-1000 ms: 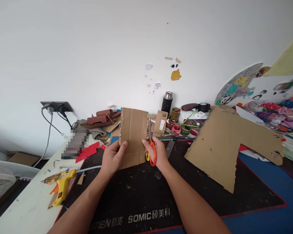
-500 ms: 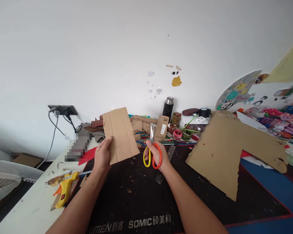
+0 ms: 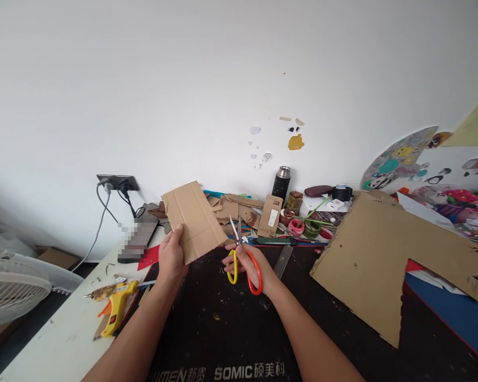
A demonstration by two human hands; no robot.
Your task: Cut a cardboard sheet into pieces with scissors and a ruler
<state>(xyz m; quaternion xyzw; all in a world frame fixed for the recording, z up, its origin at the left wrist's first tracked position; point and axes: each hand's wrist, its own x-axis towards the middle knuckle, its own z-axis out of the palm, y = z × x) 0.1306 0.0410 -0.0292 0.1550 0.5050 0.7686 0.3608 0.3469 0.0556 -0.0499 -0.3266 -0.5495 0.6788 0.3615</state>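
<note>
My left hand (image 3: 172, 253) grips a creased rectangular piece of cardboard (image 3: 195, 220) by its lower left edge, thumb on the near face, holding it up above the dark mat. Beside it, my right hand (image 3: 252, 264) has its fingers in the loops of a pair of scissors (image 3: 239, 241) with one yellow and one red-orange handle. The blades are parted and point upward, just right of the cardboard and apart from it. A clear ruler (image 3: 282, 261) lies on the mat, partly hidden behind my right hand and forearm.
A large cut cardboard sheet (image 3: 366, 254) lies to the right. At the left sits a yellow glue gun (image 3: 117, 307) near a white fan (image 3: 16, 284). Along the wall stand a black flask (image 3: 281, 183), paint jars (image 3: 296, 227) and cardboard scraps. A green cutter (image 3: 276, 241) lies before them.
The scissors' blades have spread from nearly closed to parted. The cardboard has tilted over, its right corner now nearer the scissors. The whole view has shifted slightly.
</note>
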